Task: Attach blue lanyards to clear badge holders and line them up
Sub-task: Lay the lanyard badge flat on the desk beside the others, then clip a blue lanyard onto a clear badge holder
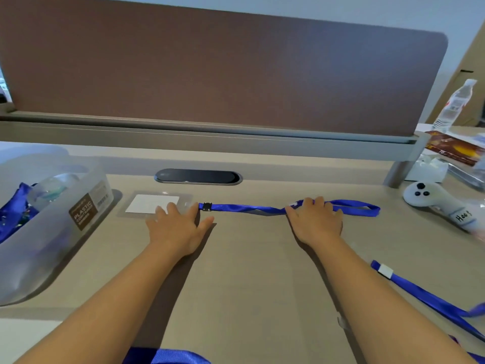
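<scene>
While I've got both palms down flat, the beige laminate desk (249,271) has a decent open patch between my forearms, running from 6 o'clock up toward the middle. Room gets tight at the edges though: a frosted plastic container with a brown label (65,227) crowds 9 o'clock, with blue straps bunched inside it, and a white handheld controller with black buttons (435,203) sits at 3 o'clock. A brown fabric divider panel (223,69) walls off the whole 12 o'clock side, with a black oval cable grommet (197,176) just in front of it.

The blue fabric lanyard with a metal clip (249,208) lies straight across the desk, long axis running 9 to 3. Clip end points at 9 o'clock, looped end at 3 o'clock. The clear plastic badge holder with a white card insert (149,203) lies flat just past the clip, toward 9; can't tell if the clip is actually hooked on.

Left hand (178,229) rests with straight fingers spread on the holder's near edge, gripping nothing, thumb next to the clip. Right hand (315,222) presses flat on the strap near its loop, fingers relaxed, nothing pinched.

A second blue lanyard with a white tag (420,295) trails off around 4 o'clock, well apart from the first. A clear plastic water bottle (456,103) stands at 2 o'clock.
</scene>
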Motion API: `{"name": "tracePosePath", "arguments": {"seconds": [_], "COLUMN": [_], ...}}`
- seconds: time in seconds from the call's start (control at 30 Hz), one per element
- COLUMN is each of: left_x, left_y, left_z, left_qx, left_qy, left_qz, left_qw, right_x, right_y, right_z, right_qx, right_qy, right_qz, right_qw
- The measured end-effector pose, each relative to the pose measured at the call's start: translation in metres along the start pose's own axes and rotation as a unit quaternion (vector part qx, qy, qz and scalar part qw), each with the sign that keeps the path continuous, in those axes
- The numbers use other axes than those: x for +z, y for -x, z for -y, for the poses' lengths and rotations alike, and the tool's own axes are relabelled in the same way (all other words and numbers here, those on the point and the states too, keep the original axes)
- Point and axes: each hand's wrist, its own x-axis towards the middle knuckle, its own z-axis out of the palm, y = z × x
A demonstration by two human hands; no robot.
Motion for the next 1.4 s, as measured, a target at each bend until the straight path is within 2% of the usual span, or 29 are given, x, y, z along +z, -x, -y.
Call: {"name": "tracePosePath", "arguments": {"seconds": [0.07, 0.17, 0.33, 0.43, 0.6, 0.73, 0.93, 1.0, 1.2, 1.4], "left_x": [0.001, 0.001, -0.006, -0.016, -0.043, -0.064, -0.058, -0.053, -0.045, -0.044], "left_y": [0.003, 0.006, 0.012, 0.021, 0.06, 0.115, 0.187, 0.198, 0.205, 0.193], "left_z": [-0.004, -0.005, 0.004, 0.012, 0.035, 0.063, 0.114, 0.125, 0.133, 0.131], "left_qx": [0.003, 0.02, 0.054, 0.072, 0.114, 0.138, 0.104, 0.09, 0.066, 0.072], "left_qy": [0.002, 0.014, 0.012, 0.048, 0.134, 0.16, 0.138, 0.148, 0.193, 0.208], "left_qz": [-0.008, -0.007, 0.012, 0.012, 0.002, -0.006, 0.039, 0.042, 0.044, 0.027], "left_qw": [1.0, 1.0, 0.998, 0.996, 0.984, 0.978, 0.984, 0.984, 0.978, 0.975], "right_x": [0.001, 0.006, 0.007, 0.0, -0.025, -0.039, -0.024, -0.018, -0.007, -0.009], "right_y": [0.004, 0.009, 0.014, 0.022, 0.065, 0.121, 0.196, 0.214, 0.229, 0.216], "right_z": [0.007, 0.017, 0.011, 0.01, 0.028, 0.051, 0.09, 0.103, 0.129, 0.131], "right_qx": [-0.073, -0.159, -0.13, -0.138, -0.182, -0.202, -0.229, -0.245, -0.278, -0.26], "right_qy": [0.001, -0.006, 0.02, 0.022, -0.081, -0.14, -0.219, -0.201, -0.109, -0.115], "right_qz": [-0.001, 0.055, 0.093, 0.074, 0.029, 0.071, 0.175, 0.18, 0.117, 0.139], "right_qw": [0.997, 0.986, 0.987, 0.987, 0.979, 0.967, 0.932, 0.931, 0.947, 0.949]}}
